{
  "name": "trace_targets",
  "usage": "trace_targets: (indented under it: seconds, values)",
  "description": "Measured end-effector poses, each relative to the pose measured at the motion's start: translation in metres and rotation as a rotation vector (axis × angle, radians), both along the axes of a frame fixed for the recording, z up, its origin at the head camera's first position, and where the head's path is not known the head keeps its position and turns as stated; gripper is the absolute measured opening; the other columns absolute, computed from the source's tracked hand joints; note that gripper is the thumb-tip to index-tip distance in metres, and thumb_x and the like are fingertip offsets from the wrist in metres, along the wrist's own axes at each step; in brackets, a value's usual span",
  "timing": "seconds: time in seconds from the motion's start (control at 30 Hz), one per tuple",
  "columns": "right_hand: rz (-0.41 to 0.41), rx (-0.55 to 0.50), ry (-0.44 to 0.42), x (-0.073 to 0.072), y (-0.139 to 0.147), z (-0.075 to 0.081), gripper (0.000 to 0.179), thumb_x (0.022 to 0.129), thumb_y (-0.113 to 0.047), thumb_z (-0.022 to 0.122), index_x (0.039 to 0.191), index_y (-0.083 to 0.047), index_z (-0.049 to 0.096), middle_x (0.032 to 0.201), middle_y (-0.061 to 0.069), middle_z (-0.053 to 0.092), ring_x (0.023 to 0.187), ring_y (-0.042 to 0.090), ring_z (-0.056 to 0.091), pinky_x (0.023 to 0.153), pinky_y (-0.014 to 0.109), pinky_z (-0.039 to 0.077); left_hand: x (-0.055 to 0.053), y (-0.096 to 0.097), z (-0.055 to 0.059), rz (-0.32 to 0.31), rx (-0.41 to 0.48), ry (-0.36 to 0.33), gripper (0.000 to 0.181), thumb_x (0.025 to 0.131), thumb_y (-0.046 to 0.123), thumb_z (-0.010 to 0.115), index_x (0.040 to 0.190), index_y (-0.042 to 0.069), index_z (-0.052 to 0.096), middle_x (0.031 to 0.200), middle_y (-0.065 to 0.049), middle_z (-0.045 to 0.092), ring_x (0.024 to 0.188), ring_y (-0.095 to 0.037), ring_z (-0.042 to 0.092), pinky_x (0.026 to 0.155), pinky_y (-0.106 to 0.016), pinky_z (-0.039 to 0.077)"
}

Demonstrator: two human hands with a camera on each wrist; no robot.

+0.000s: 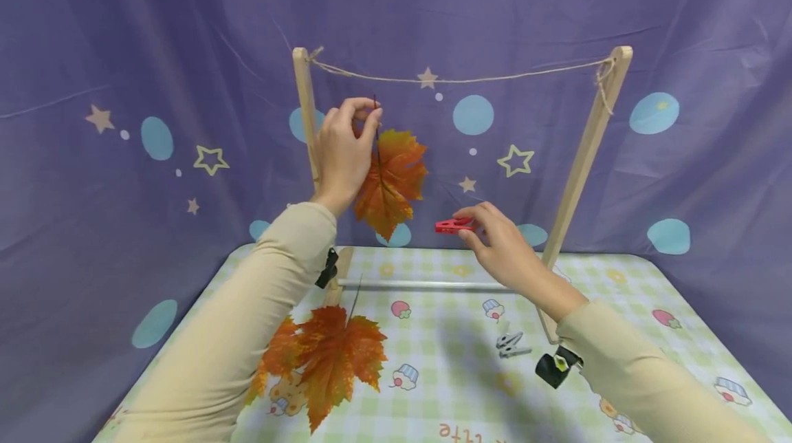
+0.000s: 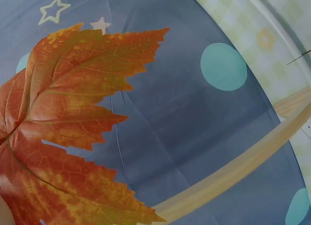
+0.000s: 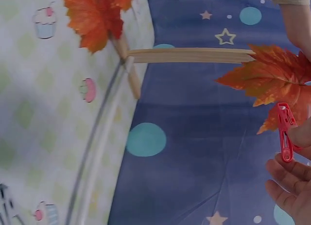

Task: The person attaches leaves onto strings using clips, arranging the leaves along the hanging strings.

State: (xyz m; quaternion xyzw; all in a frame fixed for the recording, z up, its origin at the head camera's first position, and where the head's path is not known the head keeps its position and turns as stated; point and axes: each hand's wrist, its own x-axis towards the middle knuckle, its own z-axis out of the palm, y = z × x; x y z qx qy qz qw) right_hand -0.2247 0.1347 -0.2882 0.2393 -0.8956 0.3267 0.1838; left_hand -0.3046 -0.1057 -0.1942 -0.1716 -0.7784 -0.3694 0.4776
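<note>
Wooden frame (image 1: pixel 584 164), string (image 1: pixel 458 80) across top. Orange leaf (image 1: pixel 399 178): left, lower than string, stem pinched between thumb and fingers of left hand (image 1: pixel 346 144). Right hand (image 1: pixel 507 250): right of leaf, fingertips clamped on red clothespin (image 1: pixel 450 225).

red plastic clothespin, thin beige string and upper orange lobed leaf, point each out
Red plastic clothespin (image 1: pixel 453 225): head view, middle of its body.
Thin beige string (image 1: pixel 460 81): head view, middle of its span.
Upper orange lobed leaf (image 1: pixel 396 178): head view, centre of blade.

Starry purple backdrop (image 1: pixel 396 23), probably cloth
</note>
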Motion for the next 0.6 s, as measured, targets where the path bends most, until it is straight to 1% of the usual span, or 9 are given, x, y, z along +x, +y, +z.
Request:
trace_targets:
  seconds: [0.07,0.13,0.2,0.23,0.33,0.43,0.47,0.6]
  values:
    - [-0.003,-0.012,0.003,-0.004,-0.004,0.006,0.029,0.099,-0.013,0.063,0.127,-0.007,0.062,0.107,0.007,0.059,0.091,0.023,0.056,0.082,0.043,0.048,0.001,-0.001,0.001,0.004,-0.004,-0.004,0.024,0.099,0.031,0.064,0.11,0.01,0.07,0.091,0.002,0.073,0.077,-0.021,0.055,0.066,-0.033,0.038]
    - [-0.007,-0.02,-0.002,-0.007,-0.008,0.011,0.029,0.099,-0.015,0.063,0.127,-0.007,0.062,0.108,0.007,0.059,0.092,0.024,0.056,0.083,0.042,0.048,0.002,-0.003,0.002,0.011,-0.005,-0.006,0.026,0.099,0.033,0.063,0.111,0.011,0.07,0.091,0.002,0.073,0.077,-0.02,0.055,0.065,-0.033,0.038]
    - [-0.005,-0.039,-0.009,-0.011,-0.014,0.016,0.029,0.099,-0.015,0.062,0.127,-0.008,0.062,0.114,0.008,0.059,0.094,0.025,0.058,0.084,0.043,0.048,0.002,-0.005,0.004,0.019,-0.005,-0.017,0.027,0.099,0.034,0.062,0.112,0.011,0.07,0.093,0.003,0.073,0.077,-0.02,0.054,0.064,-0.032,0.038]
    - [-0.003,-0.049,-0.013,-0.013,-0.017,0.018,0.029,0.099,-0.015,0.062,0.127,-0.008,0.063,0.113,0.009,0.059,0.096,0.025,0.058,0.086,0.044,0.048,0.002,-0.007,0.005,0.025,-0.006,-0.022,0.028,0.099,0.035,0.062,0.112,0.012,0.07,0.093,0.003,0.073,0.077,-0.02,0.054,0.064,-0.032,0.038]
    - [0.006,-0.082,-0.01,-0.017,-0.025,0.024,0.029,0.099,-0.015,0.063,0.126,-0.008,0.064,0.111,0.009,0.06,0.095,0.026,0.059,0.087,0.045,0.048,0.0,-0.011,0.006,0.044,-0.006,-0.046,0.027,0.1,0.035,0.061,0.113,0.013,0.07,0.095,0.004,0.073,0.076,-0.019,0.053,0.062,-0.03,0.036]
    - [0.019,-0.113,0.015,-0.021,-0.032,0.029,0.028,0.097,-0.014,0.065,0.125,-0.006,0.065,0.104,0.009,0.059,0.092,0.026,0.058,0.086,0.044,0.049,-0.001,-0.014,0.006,0.059,-0.003,-0.07,0.027,0.1,0.035,0.061,0.114,0.014,0.07,0.095,0.004,0.073,0.076,-0.019,0.053,0.062,-0.03,0.036]
    - [0.022,-0.12,0.026,-0.021,-0.034,0.031,0.028,0.097,-0.013,0.066,0.124,-0.006,0.065,0.104,0.008,0.059,0.089,0.025,0.058,0.085,0.043,0.049,-0.001,-0.014,0.005,0.061,-0.001,-0.078,0.026,0.1,0.035,0.061,0.114,0.015,0.071,0.096,0.004,0.073,0.076,-0.019,0.053,0.062,-0.03,0.036]
    - [0.031,-0.143,0.064,-0.025,-0.039,0.038,0.028,0.096,-0.013,0.067,0.122,-0.004,0.066,0.104,0.009,0.059,0.087,0.025,0.058,0.082,0.041,0.05,-0.001,-0.015,0.002,0.06,-0.006,-0.119,0.026,0.1,0.035,0.061,0.115,0.016,0.07,0.097,0.005,0.073,0.078,-0.019,0.054,0.063,-0.03,0.037]
